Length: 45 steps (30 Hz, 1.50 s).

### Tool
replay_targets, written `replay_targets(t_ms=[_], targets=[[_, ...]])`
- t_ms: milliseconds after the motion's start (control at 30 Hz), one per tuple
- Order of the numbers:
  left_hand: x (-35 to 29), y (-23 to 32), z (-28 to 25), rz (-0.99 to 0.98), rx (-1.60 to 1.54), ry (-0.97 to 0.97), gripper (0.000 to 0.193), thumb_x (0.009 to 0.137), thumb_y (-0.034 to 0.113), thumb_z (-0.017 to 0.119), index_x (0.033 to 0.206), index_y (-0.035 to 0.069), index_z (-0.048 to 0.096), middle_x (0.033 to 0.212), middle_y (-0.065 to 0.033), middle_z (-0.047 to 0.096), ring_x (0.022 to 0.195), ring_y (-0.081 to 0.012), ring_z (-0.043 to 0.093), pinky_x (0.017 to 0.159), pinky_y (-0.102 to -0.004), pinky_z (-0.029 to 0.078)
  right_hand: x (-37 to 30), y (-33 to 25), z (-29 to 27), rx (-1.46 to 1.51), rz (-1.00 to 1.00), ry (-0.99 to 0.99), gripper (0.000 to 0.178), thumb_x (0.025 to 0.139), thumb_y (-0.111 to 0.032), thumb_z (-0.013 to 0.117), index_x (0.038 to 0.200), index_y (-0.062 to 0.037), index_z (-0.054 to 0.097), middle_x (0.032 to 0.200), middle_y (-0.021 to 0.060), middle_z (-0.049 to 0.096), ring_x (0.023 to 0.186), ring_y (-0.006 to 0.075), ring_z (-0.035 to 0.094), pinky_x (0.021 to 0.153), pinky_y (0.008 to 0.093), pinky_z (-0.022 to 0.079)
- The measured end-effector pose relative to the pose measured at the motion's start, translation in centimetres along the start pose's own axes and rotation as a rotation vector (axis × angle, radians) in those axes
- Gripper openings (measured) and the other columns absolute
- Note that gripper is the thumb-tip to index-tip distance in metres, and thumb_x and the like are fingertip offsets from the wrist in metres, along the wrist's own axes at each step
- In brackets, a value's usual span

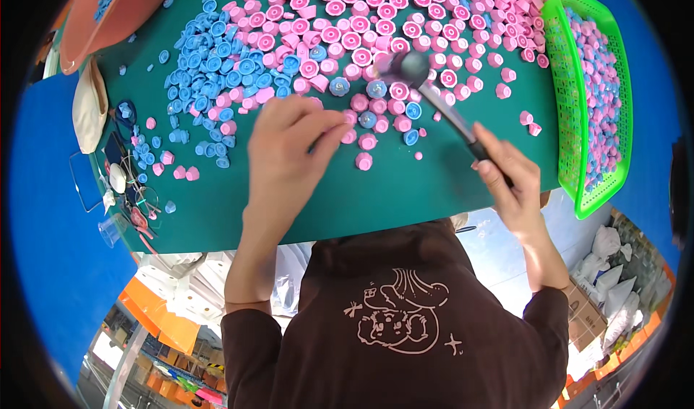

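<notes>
My right hand [510, 177] is wrapped round the dark grip of a hammer [448, 111], which has a silver shaft and a dark, round, motion-blurred head. The hammer's head hangs over small pink plastic cups near the middle of the table. My left hand [289, 145] is closed, thumb and forefinger brought together beside a pink cup [363, 161] and others like it. A hint of blue shows under its fingers, but what they pinch is hidden. Close by sit blue caps with a shiny centre [376, 88], some of them among the pink cups.
Many pink cups [354, 40] cover the far side of the green table [463, 185]. Blue caps [206, 65] are heaped at left. A green basket [567, 148] of mixed pieces stands right. An orange-pink tub [79, 44], a beige pouch [88, 109] and small tools lie left.
</notes>
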<state>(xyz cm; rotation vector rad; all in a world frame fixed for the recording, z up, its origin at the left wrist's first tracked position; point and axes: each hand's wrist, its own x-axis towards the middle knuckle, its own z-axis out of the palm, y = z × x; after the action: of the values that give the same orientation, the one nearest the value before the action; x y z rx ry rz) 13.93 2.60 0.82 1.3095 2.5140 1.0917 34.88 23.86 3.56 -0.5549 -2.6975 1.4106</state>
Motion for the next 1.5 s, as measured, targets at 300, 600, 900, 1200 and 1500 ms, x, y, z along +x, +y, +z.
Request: replay_targets(t_ms=[300,600,900,1200,1500], targets=[[2.2,-0.3,1.7,0.151,0.016,-0.295,0.024,0.07,0.014,0.08,0.092,0.009,0.071,0.083,-0.0032,0.053,0.084,-0.022,0.053,0.071,-0.0343,0.044,-1.7,1.5,-0.6,0.216,0.184,0.162,0.041,0.095,-0.017,0.061,0.133,-0.001,0.056,0.087,0.0084,0.066,0.076,0.012,0.058,0.071,0.0246,0.045],[3.7,1.8,2.1,0.126,-0.023,-0.165,0.021,0.075,0.012,0.077,0.094,0.008,0.07,0.091,-0.0035,0.064,0.087,-0.0224,0.058,0.078,-0.0349,0.044,-2.5,2.3,-1.0,0.193,0.103,0.129,0.042,0.096,-0.02,0.061,0.133,-0.0003,0.056,0.088,0.0066,0.067,0.061,0.0043,0.049,0.052,0.0186,0.038],[4.7,2.4,4.4,0.161,0.101,-0.165,0.021,0.075,0.012,0.077,0.094,0.007,0.07,0.093,-0.005,0.066,0.088,-0.0251,0.057,0.077,-0.037,0.046,-2.8,2.8,-0.6,0.132,0.106,0.157,0.041,0.092,-0.011,0.064,0.131,-0.0028,0.058,0.071,0.0049,0.053,0.064,0.0125,0.047,0.06,0.0268,0.039],[3.7,2.8,1.5,0.056,0.117,-0.116,0.025,0.07,0.007,0.08,0.093,0.01,0.072,0.087,-0.0037,0.066,0.085,-0.0228,0.059,0.076,-0.0354,0.046,-2.3,0.6,-0.5,-0.015,-0.105,0.184,0.041,0.09,-0.005,0.063,0.131,-0.004,0.059,0.076,0.009,0.056,0.064,0.0167,0.053,0.062,0.0309,0.044],[0.3,3.1,5.3,0.299,0.087,-0.142,0.025,0.07,0.007,0.076,0.094,0.01,0.07,0.082,-0.0007,0.056,0.076,-0.0204,0.054,0.064,-0.0348,0.04,-1.6,1.1,-0.8,0.004,0.017,0.134,0.04,0.091,-0.007,0.062,0.13,-0.0006,0.058,0.074,0.0071,0.052,0.065,0.0154,0.049,0.061,0.0288,0.041]])
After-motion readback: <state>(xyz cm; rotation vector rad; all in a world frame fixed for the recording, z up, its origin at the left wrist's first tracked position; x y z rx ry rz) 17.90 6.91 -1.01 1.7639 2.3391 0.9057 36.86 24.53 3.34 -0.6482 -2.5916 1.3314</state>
